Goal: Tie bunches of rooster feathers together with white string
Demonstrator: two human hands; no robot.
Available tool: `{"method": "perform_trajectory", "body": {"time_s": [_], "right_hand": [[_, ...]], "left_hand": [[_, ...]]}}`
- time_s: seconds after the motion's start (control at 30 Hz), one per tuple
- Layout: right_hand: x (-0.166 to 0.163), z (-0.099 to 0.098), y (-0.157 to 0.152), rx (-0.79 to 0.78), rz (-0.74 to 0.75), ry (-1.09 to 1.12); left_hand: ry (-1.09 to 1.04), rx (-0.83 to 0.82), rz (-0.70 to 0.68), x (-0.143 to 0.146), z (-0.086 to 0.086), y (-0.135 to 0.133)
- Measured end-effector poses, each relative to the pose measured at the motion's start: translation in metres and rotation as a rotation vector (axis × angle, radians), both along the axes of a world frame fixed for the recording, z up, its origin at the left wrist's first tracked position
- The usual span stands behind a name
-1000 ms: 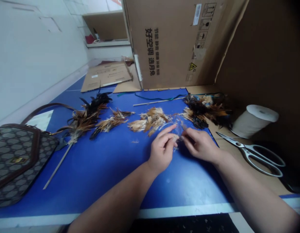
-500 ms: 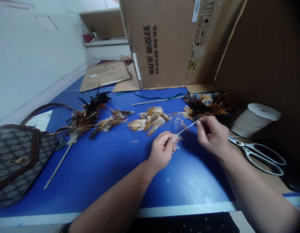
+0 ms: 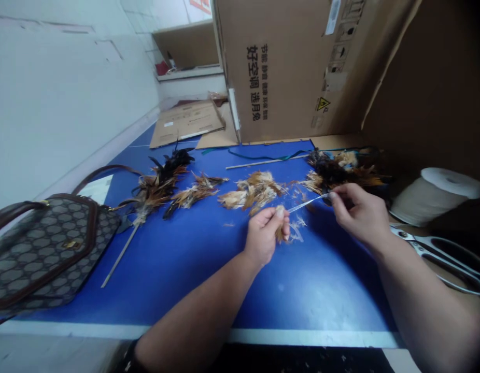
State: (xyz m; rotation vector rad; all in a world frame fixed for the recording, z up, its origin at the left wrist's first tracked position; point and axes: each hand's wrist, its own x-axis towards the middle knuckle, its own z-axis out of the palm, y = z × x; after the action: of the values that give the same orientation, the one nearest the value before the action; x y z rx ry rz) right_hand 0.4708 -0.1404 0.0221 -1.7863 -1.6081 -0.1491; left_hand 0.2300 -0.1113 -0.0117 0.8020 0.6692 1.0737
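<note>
My left hand (image 3: pixel 265 230) is closed round a small bunch of brown feathers (image 3: pixel 280 234), mostly hidden by the fingers. From it a thin translucent strip (image 3: pixel 308 202) runs taut, up and right, to my right hand (image 3: pixel 356 210), which pinches its far end. Fluffy bits hang below the left fingers. Just beyond lies a pile of tan feathers (image 3: pixel 255 190), with loose fluff about it. Further left are a smaller feather bunch (image 3: pixel 195 192) and a stick (image 3: pixel 119 255) with dark and brown feathers (image 3: pixel 158 181) at its top.
Large scissors (image 3: pixel 442 254) and a white spool (image 3: pixel 434 199) stand at the right. More dark feathers (image 3: pixel 333 171) lie before a big cardboard box (image 3: pixel 294 72). A thin rod (image 3: pixel 263 162) and a green ribbon (image 3: pixel 259 155) lie at the back. A patterned handbag (image 3: pixel 49 254) sits at the left.
The view has shifted left, so things appear further right. The feather bunch in my left hand has turned, its brown ends now pointing down. The strip stays stretched between both hands.
</note>
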Motion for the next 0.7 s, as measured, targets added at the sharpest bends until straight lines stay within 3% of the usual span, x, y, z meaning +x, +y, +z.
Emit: {"method": "perform_trajectory", "body": {"time_s": [0.1, 0.2, 0.33, 0.47, 0.57, 0.7], "right_hand": [[0.009, 0.018, -0.009, -0.185, 0.096, -0.067], [0.028, 0.038, -0.025, -0.255, 0.052, -0.183], [0.070, 0.064, -0.048, -0.261, -0.119, -0.321], [0.107, 0.093, -0.065, -0.344, -0.459, -0.420], [0.128, 0.106, -0.067, -0.459, -0.626, -0.327], [0.153, 0.112, -0.058, -0.490, -0.694, -0.166]], "left_hand": [[-0.060, -0.042, 0.090, -0.002, 0.006, 0.006], [-0.093, -0.080, 0.153, -0.005, 0.008, 0.014], [-0.086, -0.090, 0.160, -0.007, 0.006, 0.016], [-0.035, -0.081, 0.080, -0.006, 0.006, 0.005], [0.053, -0.079, -0.007, -0.002, 0.007, -0.005], [0.111, -0.093, -0.090, 0.001, 0.013, -0.016]]}}
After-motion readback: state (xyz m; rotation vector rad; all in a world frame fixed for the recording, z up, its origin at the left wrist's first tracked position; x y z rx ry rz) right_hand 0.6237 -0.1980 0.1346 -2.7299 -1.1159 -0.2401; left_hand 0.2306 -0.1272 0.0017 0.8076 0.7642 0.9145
